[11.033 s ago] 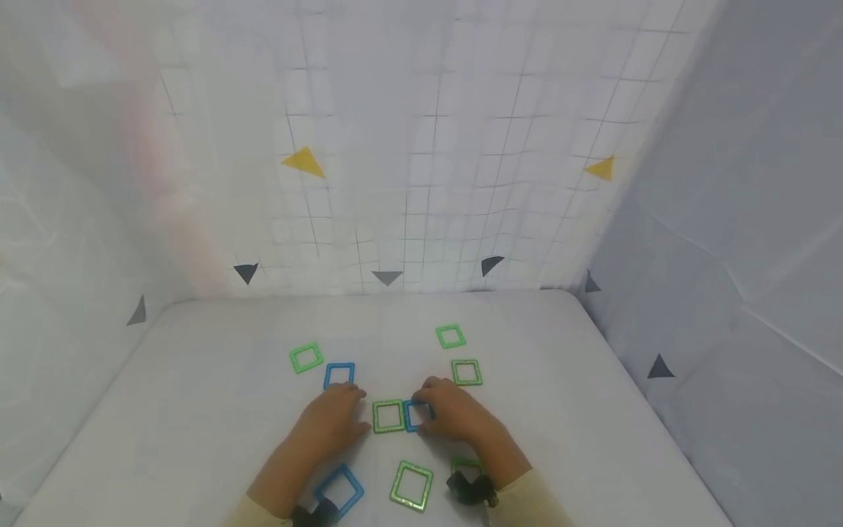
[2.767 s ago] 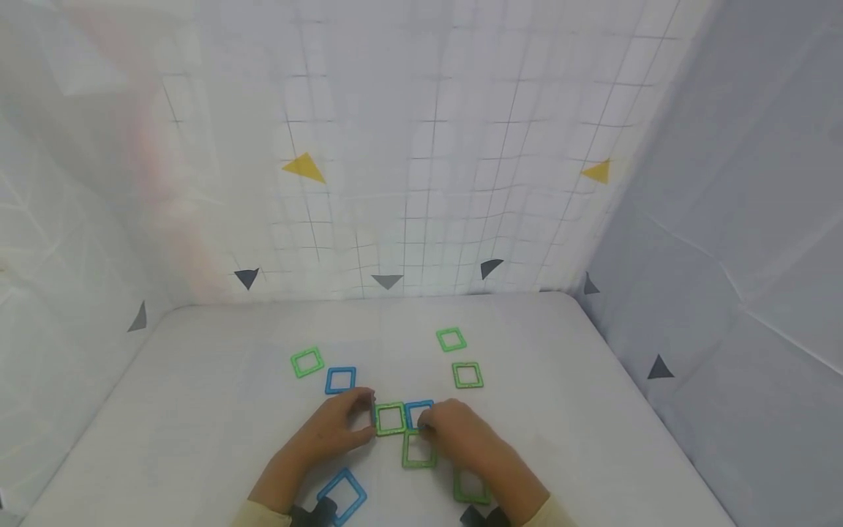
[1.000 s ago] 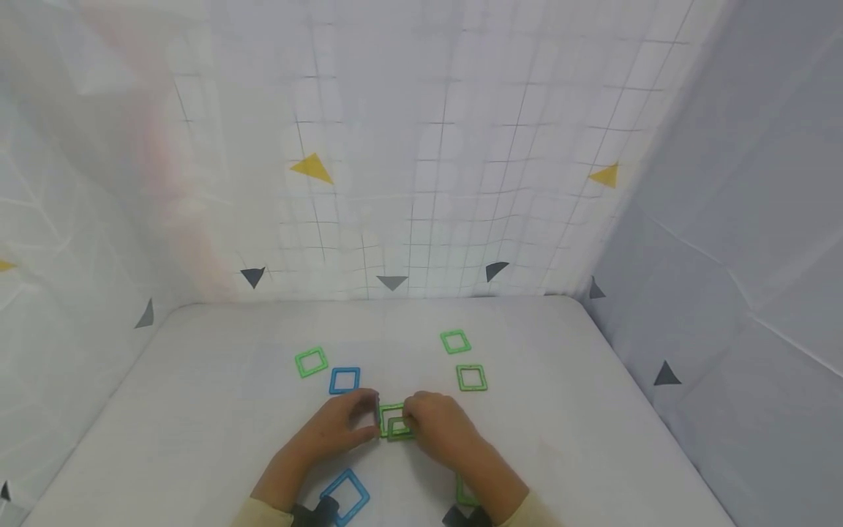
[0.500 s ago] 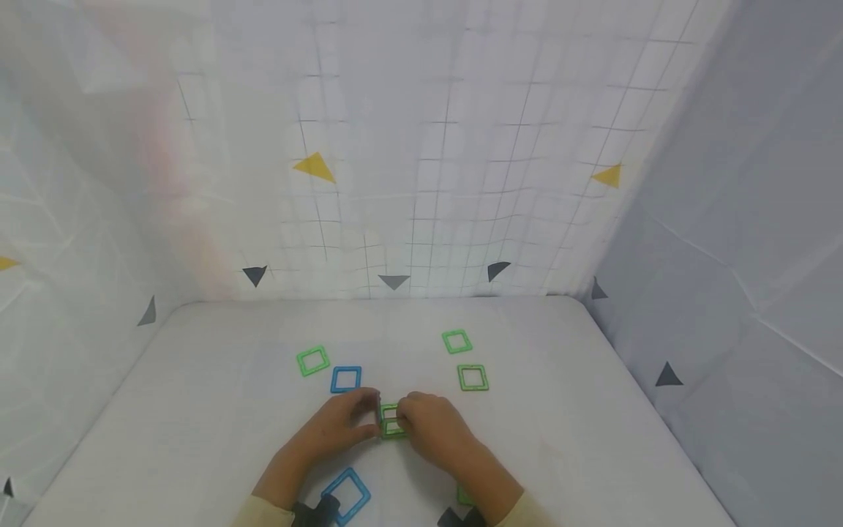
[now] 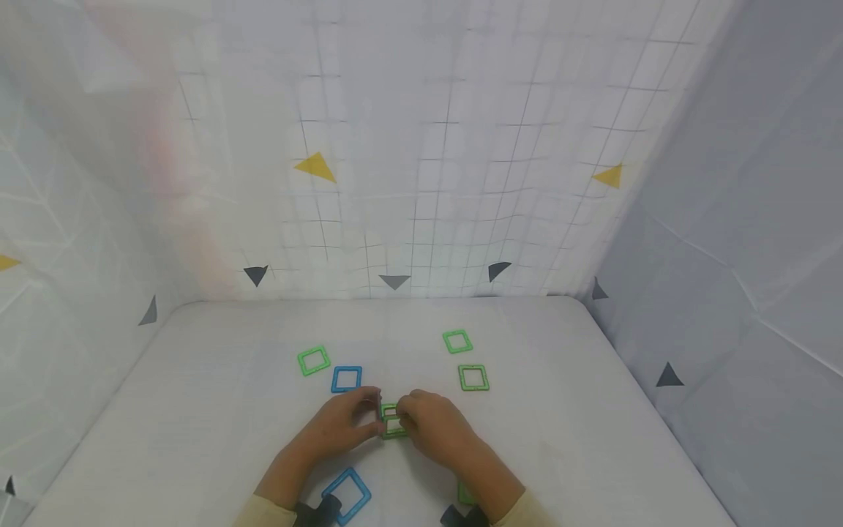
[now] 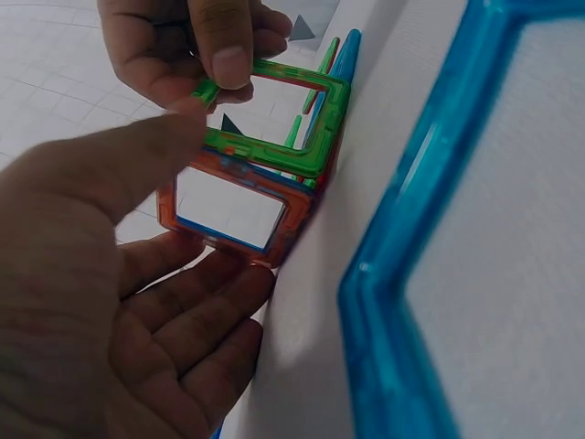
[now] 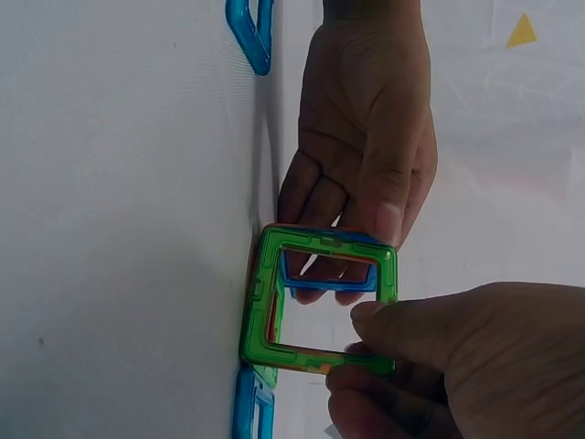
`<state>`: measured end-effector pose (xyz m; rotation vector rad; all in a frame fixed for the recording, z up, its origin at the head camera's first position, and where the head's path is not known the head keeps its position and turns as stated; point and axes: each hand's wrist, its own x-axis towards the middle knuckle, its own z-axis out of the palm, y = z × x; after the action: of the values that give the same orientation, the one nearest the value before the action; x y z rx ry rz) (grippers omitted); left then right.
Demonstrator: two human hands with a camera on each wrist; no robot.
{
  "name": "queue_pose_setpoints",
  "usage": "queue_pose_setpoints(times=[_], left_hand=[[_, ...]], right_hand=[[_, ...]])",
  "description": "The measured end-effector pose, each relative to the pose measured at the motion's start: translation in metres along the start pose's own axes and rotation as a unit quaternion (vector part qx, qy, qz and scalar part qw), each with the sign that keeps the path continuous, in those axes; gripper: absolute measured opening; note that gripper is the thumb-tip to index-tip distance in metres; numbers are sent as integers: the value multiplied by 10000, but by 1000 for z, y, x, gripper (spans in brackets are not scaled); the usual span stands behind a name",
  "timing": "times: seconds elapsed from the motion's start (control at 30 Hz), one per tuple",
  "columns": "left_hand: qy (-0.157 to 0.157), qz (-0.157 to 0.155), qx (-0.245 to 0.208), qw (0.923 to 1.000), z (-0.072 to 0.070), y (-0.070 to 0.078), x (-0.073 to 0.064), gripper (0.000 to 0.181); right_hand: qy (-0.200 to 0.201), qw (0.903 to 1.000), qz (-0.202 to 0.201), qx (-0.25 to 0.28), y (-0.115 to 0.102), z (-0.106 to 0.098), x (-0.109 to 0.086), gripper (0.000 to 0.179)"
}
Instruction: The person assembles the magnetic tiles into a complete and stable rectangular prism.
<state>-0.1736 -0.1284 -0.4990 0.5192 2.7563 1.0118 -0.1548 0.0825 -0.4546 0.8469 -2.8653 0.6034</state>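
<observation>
A green square frame [image 7: 264, 297] stands up from the surface [image 5: 546, 410] between the two hands, and what matters most is its left edge: it runs alongside the near edge of an upright red-and-blue frame [image 6: 291, 224], the two set roughly at a right angle like the corner of a box. They look to be touching, though the pictures do not settle whether they meet along the whole edge. Being square, neither frame has a long axis. The green one appears to rise along the near side of a flat green frame [image 5: 388, 406], with a flat blue frame [image 7: 247, 407] beside that to the right, mostly covered in the head view. Both hands are close in. The left hand [image 5: 332, 428] curves round the red-and-blue frame, thumb and fingers well apart, the fingers on its outer side and the thumb tip right at the corner shared with the green frame. The right hand [image 5: 437, 428] pinches the green frame by its upper right corner, thumb and finger almost together with only the thin bar between them.
</observation>
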Motion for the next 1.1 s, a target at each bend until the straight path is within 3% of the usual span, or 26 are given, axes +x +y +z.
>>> queue_pose_setpoints(times=[0.3,0.73,0.97,1.1], left_hand=[[43,16,-12,10000,-1,2,-1,68],[25,35,-74,10000,-4,2,-1,66],[52,-60,-69,9999,-2,2,1,66],[22,-102,-96,9999,-2,2,-1,66]], right_hand=[[-456,9986,246,131,5,-1,-1,24],[-316,9992,190,122,20,-14,-9,20],[-863,9916,963,56,30,-20,-21,31],[-1222,9857,1158,16,36,-25,-27,22]])
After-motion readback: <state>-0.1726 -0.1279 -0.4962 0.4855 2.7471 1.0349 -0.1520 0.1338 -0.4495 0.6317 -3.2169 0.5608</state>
